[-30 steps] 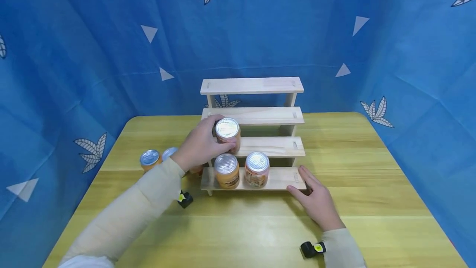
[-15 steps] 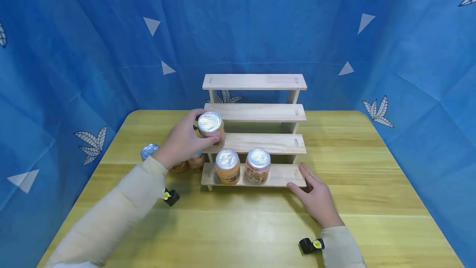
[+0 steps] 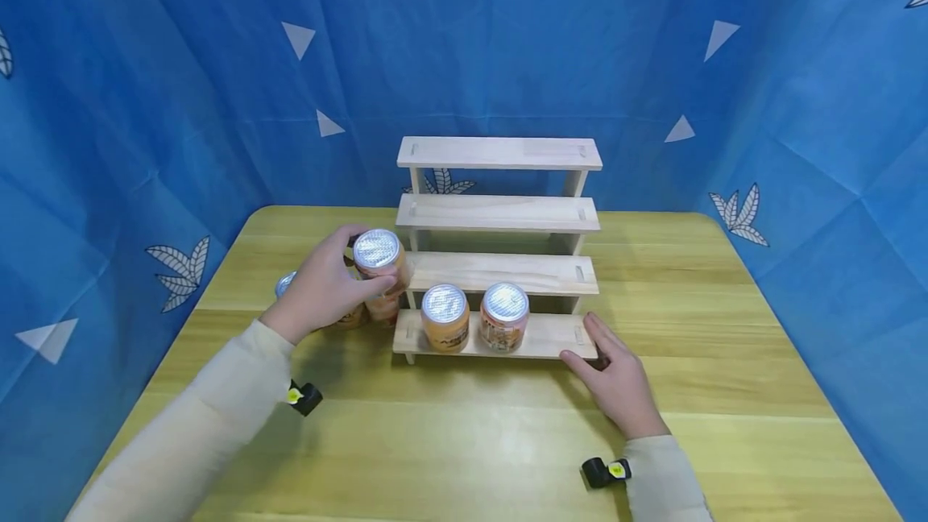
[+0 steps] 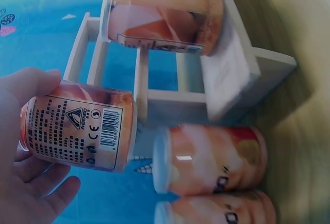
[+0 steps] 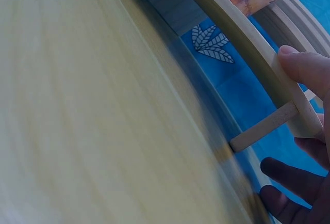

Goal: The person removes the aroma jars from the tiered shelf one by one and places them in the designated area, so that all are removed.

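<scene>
My left hand (image 3: 321,284) grips an orange-labelled can (image 3: 384,263) with a silver lid, left of the wooden step shelf (image 3: 500,212). In the left wrist view, the thumb and fingers are round one end of this can (image 4: 82,128), whose label shows a barcode. Two similar cans stand on the lowest step, one orange (image 3: 445,327) and one pinkish (image 3: 503,327). My right hand (image 3: 616,381) holds the right end of that step. Its thumb (image 5: 304,69) lies on the board's front edge in the right wrist view, with two fingers hanging free below.
More cans (image 3: 353,316) stand on the table (image 3: 464,441) left of the shelf, partly hidden by my left hand. The upper three steps bear nothing. A blue patterned cloth (image 3: 507,47) hangs behind and at both sides of the table.
The left hand has carried its can leftward and down from above the second step to beside the shelf. My right hand keeps its hold on the lowest step.
</scene>
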`<state>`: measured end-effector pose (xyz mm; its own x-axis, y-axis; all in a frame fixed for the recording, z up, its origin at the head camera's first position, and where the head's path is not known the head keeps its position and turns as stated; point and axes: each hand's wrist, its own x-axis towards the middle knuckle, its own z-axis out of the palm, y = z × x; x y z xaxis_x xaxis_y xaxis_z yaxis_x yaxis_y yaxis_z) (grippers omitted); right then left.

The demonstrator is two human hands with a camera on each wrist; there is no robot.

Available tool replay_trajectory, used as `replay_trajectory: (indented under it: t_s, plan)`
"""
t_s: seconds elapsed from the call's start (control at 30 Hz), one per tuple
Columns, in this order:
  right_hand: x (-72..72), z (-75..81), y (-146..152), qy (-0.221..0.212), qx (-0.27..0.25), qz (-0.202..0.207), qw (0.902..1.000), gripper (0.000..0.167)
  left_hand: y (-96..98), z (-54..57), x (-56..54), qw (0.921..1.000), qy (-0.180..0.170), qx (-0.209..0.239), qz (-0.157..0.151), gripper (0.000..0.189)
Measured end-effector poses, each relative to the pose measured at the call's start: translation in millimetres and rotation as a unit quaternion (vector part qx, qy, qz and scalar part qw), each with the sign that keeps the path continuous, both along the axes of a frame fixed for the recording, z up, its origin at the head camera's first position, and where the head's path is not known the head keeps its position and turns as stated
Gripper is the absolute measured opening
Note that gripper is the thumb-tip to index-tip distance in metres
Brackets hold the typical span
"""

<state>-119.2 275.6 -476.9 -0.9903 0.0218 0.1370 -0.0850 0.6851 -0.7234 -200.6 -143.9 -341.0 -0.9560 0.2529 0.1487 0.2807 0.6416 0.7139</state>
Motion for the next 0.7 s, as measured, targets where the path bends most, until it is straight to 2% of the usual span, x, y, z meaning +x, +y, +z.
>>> replay_trajectory:
  t_s: [0.23,0.47,0.7]
  plan:
    - [-1.3,1.5,0.6,-0.004,0.003,0.0,1.0,0.086,-19.0,-7.8,11.6,0.9996,-0.022,-0.004,0.017,0.091]
    - [-2.4,1.5,0.8,0.003,-0.002,0.0,1.0,0.085,-34.1,-15.5,24.6,0.9998,-0.012,-0.012,0.013,0.088]
    - [-1.5,-1.3,0.4,0.003,-0.002,-0.001,1.0,0.084,-40.3,-29.0,30.5,0.9998,-0.017,-0.012,0.008,0.088]
